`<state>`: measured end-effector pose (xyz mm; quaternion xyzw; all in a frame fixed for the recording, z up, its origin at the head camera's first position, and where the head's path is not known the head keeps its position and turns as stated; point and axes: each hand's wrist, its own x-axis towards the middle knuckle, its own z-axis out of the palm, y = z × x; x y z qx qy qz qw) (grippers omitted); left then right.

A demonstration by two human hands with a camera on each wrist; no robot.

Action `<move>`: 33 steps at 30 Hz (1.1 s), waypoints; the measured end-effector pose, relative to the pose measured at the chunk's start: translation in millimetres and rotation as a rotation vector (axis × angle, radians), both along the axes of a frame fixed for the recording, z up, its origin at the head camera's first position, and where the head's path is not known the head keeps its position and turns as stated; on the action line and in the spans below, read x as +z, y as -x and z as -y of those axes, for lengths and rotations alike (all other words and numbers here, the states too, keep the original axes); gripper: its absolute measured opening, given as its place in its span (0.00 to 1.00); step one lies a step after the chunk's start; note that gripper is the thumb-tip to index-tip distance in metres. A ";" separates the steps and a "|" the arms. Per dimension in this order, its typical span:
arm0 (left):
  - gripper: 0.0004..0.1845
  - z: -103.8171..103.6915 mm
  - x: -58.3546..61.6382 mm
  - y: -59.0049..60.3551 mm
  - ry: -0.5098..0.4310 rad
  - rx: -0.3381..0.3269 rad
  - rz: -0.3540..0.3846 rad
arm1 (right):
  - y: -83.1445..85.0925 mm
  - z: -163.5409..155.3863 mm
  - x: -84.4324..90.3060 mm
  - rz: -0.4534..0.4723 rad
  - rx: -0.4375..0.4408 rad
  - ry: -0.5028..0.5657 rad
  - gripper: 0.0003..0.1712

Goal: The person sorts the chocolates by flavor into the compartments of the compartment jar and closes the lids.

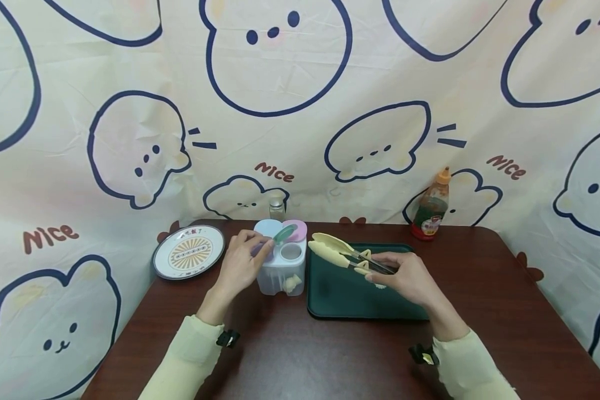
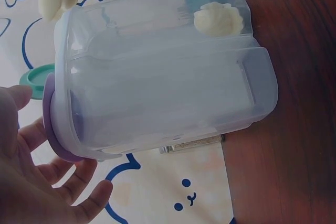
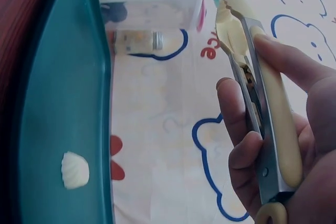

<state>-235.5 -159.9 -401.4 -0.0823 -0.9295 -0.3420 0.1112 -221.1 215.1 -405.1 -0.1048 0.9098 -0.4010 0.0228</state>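
tongs (image 1: 347, 255) lie near level in the right hand's (image 1: 409, 278) curled grip, tips seemingly pointing up-left toward the container (image 1: 282, 266).

In the head view the right hand (image 1: 410, 278) hides the tongs' (image 1: 342, 253) handle end, and the jar (image 1: 277, 209) at centre is too small to read.

A compartment box (image 1: 281, 266) is standing at the centre of the tabletop (image 1: 290, 355), with a tray (image 1: 340, 294) lying just to its right and a plate (image 1: 189, 251) sitting to its left. A small jar (image 1: 277, 208) is standing behind the box, a sauce bottle (image 1: 431, 206) behind the tray. One dumpling (image 2: 219, 18) is lying inside the box, another (image 3: 74, 170) on the tray
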 end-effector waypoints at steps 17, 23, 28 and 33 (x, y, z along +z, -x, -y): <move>0.29 -0.2 0.6 -0.2 0.002 0.001 -0.001 | 7.7 35.6 3.4 -0.065 0.046 0.015 0.27; 0.29 -0.7 0.0 0.2 0.007 0.003 -0.013 | 10.3 43.8 1.3 -0.066 0.049 0.014 0.26; 0.30 -0.6 -1.0 0.1 0.008 0.003 -0.015 | 11.3 46.9 -0.5 -0.067 0.049 0.009 0.26; 0.30 -0.3 -0.9 0.2 0.008 0.003 -0.007 | 11.0 47.9 -0.5 -0.071 0.049 0.003 0.26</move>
